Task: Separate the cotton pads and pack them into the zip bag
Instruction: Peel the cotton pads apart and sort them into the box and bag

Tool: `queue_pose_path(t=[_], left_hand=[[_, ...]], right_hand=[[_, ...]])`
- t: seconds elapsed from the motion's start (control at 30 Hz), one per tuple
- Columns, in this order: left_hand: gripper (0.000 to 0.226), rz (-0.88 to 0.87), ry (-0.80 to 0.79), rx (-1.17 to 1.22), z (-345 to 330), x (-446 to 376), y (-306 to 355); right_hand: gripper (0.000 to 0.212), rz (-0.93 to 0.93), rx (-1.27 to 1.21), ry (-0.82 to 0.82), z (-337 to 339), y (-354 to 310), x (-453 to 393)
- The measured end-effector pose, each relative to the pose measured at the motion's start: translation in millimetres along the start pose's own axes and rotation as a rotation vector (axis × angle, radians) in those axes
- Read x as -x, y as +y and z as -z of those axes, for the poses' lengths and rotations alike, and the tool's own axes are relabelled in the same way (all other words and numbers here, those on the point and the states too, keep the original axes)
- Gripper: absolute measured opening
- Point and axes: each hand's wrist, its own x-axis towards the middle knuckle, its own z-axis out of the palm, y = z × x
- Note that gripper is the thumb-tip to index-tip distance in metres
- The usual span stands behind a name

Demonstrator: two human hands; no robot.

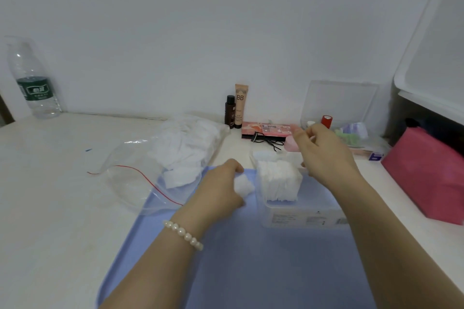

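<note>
Your left hand (221, 188) grips 1 white cotton pad (244, 186); your raised right hand (324, 150), fingers curled, grip state unclear.

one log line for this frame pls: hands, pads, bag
left hand: holds cotton pad | right hand: above pad stack, grip unclear | zip bag: open, pads inside

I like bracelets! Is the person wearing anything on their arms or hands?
Yes. The left wrist has a bracelet of round, shiny white beads like pearls. The left hand and right hand have no gloves and no rings that I can see. Both arms are bare, with no sleeves showing.
</note>
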Motion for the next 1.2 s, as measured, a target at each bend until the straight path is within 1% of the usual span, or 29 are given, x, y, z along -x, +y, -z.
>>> queue_pose_path(t=[0.03,0.07,0.1,0.13,0.17,0.2,0.23,0.27,0.3,0.37,0.47,0.53,0.6,0.7,0.8,0.9,1.0,1.07,1.17,1.2], left_hand=[[0.047,0.019,0.058,0.157,4.5,0.5,3.3],[0.042,0.045,0.093,0.363,9.9,1.4,6.2],[0.039,0.071,0.098,0.59,15.2,2.8,9.4],[0.04,0.091,0.078,0.792,19.7,5.1,12.8],[0.042,0.109,0.045,0.937,22.5,7.5,16.0],[0.044,0.121,0.01,1.022,23.5,9.2,19.1],[0.047,0.122,-0.027,1.057,23.5,11.2,22.2],[0.049,0.115,-0.061,1.063,22.6,12.8,25.2],[0.051,0.103,-0.087,1.057,20.9,14.0,27.8],[0.055,0.084,-0.12,1.042,18.1,15.3,30.7],[0.062,0.095,-0.15,1.046,16.2,14.9,30.6],[0.063,0.125,-0.162,1.145,18.1,14.7,30.1],[0.055,0.139,-0.19,1.309,21.5,13.4,29.5],[0.035,0.125,-0.24,1.359,22.0,12.4,28.9],[0.024,0.142,-0.2,1.382,17.5,12.2,29.4],[0.022,0.164,-0.113,1.422,16.6,10.3,28.8],[0.014,0.16,-0.058,1.42,16.1,7.7,25.7],[0.014,0.138,-0.038,1.325,14.3,7.9,25.2],[0.016,0.102,-0.003,1.184,11.2,9.6,26.4],[0.017,0.093,0.018,1.155,11.0,10.4,26.9]], right_hand=[[0.027,0.023,-0.073,0.015,1.3,-3.3,1.9],[0.024,0.045,-0.183,0.014,2.8,-8.4,4.9],[0.021,0.06,-0.307,-0.016,4.3,-14.4,8.6],[0.016,0.067,-0.426,-0.079,6.5,-21.2,13.5],[0.013,0.073,-0.511,-0.168,8.1,-27.1,18.3],[0.014,0.087,-0.538,-0.268,8.9,-31.6,22.7],[0.018,0.105,-0.523,-0.361,7.8,-33.7,26.0],[0.021,0.118,-0.486,-0.428,5.3,-34.9,28.7],[0.023,0.123,-0.433,-0.456,1.5,-34.6,29.7],[0.022,0.113,-0.359,-0.436,-5.0,-33.1,29.5],[0.016,0.089,-0.402,-0.432,-7.6,-30.3,27.2],[0.016,0.063,-0.439,-0.417,-4.2,-27.4,24.3],[0.016,0.035,-0.492,-0.395,1.1,-25.2,21.7],[0.011,-0.008,-0.605,-0.351,5.6,-23.6,18.7],[0.006,-0.018,-0.69,-0.382,5.1,-24.0,17.5],[0.013,-0.055,-0.783,-0.451,6.5,-22.3,15.8],[0.017,-0.093,-0.822,-0.475,10.1,-20.2,14.3],[0.017,-0.066,-0.752,-0.45,9.6,-19.2,14.1],[0.018,0.033,-0.514,-0.381,5.9,-19.3,15.6],[0.017,0.06,-0.475,-0.355,4.9,-20.1,16.2]])
